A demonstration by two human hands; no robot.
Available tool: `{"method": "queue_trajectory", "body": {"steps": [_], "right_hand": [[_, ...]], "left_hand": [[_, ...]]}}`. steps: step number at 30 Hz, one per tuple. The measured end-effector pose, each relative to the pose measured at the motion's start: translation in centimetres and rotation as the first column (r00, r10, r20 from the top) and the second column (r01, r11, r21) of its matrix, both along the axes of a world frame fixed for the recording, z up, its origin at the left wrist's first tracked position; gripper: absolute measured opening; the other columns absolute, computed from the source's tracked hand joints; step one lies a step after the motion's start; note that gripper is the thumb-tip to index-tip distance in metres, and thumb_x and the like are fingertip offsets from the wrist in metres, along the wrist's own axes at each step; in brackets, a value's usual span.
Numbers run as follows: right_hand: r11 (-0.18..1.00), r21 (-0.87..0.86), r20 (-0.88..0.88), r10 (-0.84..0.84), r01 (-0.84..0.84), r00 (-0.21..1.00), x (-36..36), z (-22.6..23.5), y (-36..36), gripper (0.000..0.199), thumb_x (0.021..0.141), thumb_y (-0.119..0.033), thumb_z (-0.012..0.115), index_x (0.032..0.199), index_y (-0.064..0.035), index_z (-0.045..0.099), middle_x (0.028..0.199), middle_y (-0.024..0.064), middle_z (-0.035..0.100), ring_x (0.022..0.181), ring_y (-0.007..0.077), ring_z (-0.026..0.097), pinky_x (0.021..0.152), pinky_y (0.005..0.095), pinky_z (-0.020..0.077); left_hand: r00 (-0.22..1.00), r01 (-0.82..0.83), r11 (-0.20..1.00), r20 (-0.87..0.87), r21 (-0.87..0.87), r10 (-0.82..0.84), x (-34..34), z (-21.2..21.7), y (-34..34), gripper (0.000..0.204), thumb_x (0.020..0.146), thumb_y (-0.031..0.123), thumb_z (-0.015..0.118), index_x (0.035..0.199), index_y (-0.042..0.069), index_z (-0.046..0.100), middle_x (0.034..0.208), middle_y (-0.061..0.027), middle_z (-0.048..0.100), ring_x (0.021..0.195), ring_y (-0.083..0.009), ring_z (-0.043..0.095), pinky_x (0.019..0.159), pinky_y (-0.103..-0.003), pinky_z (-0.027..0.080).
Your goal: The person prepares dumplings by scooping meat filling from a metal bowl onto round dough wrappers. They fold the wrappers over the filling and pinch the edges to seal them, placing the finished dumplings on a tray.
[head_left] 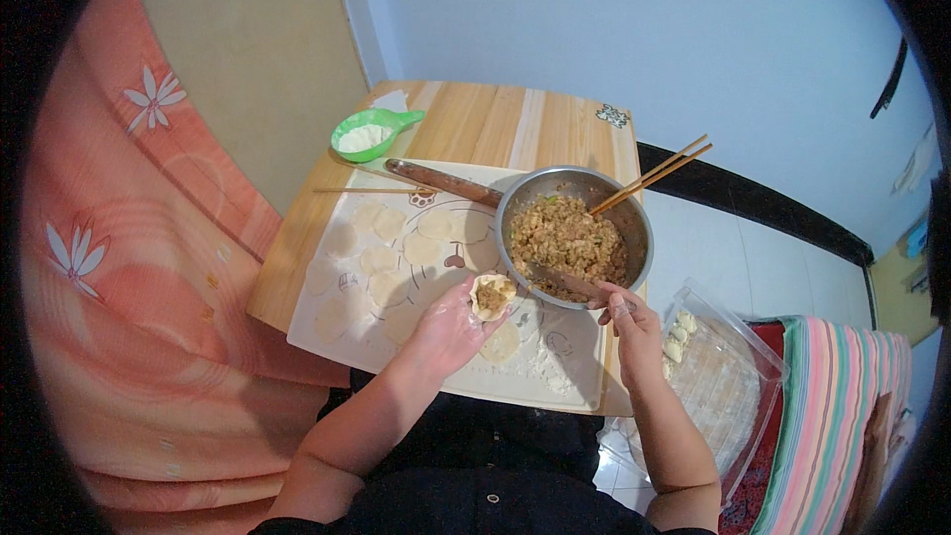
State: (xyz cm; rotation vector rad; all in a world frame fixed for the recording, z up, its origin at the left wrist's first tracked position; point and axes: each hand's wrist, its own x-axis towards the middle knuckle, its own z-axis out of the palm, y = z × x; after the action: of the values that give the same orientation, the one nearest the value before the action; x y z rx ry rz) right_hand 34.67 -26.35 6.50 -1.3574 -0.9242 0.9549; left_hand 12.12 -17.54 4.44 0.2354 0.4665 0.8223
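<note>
"Two hands; how does each grip stand?"

"Left hand (451, 332) is loosely curled, holding a filled wrapper (488, 301) just beside the metal bowl (637, 226). Right hand (634, 322) is closed around a flat utensil (584, 287), its blade over the bowl's near rim."

"And room at the edges?"

"Tight: the bowl crowds the right edge of the tabletop (475, 114), and chopsticks (674, 168) lean out past it. To the left, flat wrappers (378, 261) spread over the mat (586, 376). Wood runs on beyond its far edge; the person's torso (466, 495) is close to its near one."

Bowl (641, 238) of filling (565, 233), perhaps partly on mat (586, 381)
</note>
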Motion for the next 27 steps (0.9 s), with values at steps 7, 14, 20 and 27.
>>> {"method": "queue_trajectory", "body": {"steps": [7, 14, 20, 27], "right_hand": [[0.993, 0.117, -0.069, -0.028, 0.036, 0.997, -0.7, 0.0, -1.0, 0.031, 0.094, -0.023, 0.048, 0.110, 0.0002, 0.059, 0.090, 0.0035, 0.062, 0.078, 0.0107, 0.050, 0.068, 0.0226, 0.0369], [0.963, 0.170, 0.562, 0.081, -0.211, 0.823, -2.2, 0.9, -2.8, 0.022, 0.091, -0.014, 0.052, 0.106, 0.0006, 0.061, 0.090, 0.0100, 0.063, 0.083, 0.0177, 0.057, 0.073, 0.0291, 0.0444], [0.921, 0.388, 0.200, -0.059, -0.024, 0.978, -2.0, 0.3, -5.1, 0.025, 0.092, -0.019, 0.052, 0.103, 0.0013, 0.061, 0.087, 0.0113, 0.064, 0.078, 0.0168, 0.057, 0.071, 0.0274, 0.0414], [0.951, 0.293, -0.043, -0.088, 0.097, 0.995, -3.1, 1.0, -5.7, 0.032, 0.091, -0.024, 0.053, 0.106, 0.0037, 0.059, 0.085, 0.0123, 0.064, 0.074, 0.0138, 0.054, 0.067, 0.0245, 0.0362]], "left_hand": [[0.998, -0.018, 0.999, -0.064, -0.050, 0.014, 1.2, 0.2, 0.2, 0.028, 0.095, 0.020, 0.038, 0.118, 0.005, 0.043, 0.123, -0.0106, 0.049, 0.116, -0.0253, 0.046, 0.104, -0.044, 0.033], [0.999, -0.034, 0.998, -0.033, -0.059, 0.033, 0.7, 0.4, -0.5, 0.031, 0.097, 0.024, 0.035, 0.120, 0.004, 0.042, 0.122, -0.0108, 0.050, 0.115, -0.0244, 0.048, 0.102, -0.041, 0.037], [0.993, 0.063, 0.998, 0.101, -0.006, -0.062, -0.9, -0.1, -1.1, 0.035, 0.096, 0.023, 0.033, 0.126, 0.004, 0.039, 0.126, -0.0124, 0.049, 0.118, -0.0263, 0.046, 0.103, -0.044, 0.035], [0.993, 0.089, 0.995, 0.076, 0.035, -0.091, -0.5, 1.7, -1.9, 0.037, 0.097, 0.021, 0.033, 0.129, 0.004, 0.037, 0.129, -0.0111, 0.047, 0.119, -0.0256, 0.046, 0.103, -0.044, 0.036]]}}
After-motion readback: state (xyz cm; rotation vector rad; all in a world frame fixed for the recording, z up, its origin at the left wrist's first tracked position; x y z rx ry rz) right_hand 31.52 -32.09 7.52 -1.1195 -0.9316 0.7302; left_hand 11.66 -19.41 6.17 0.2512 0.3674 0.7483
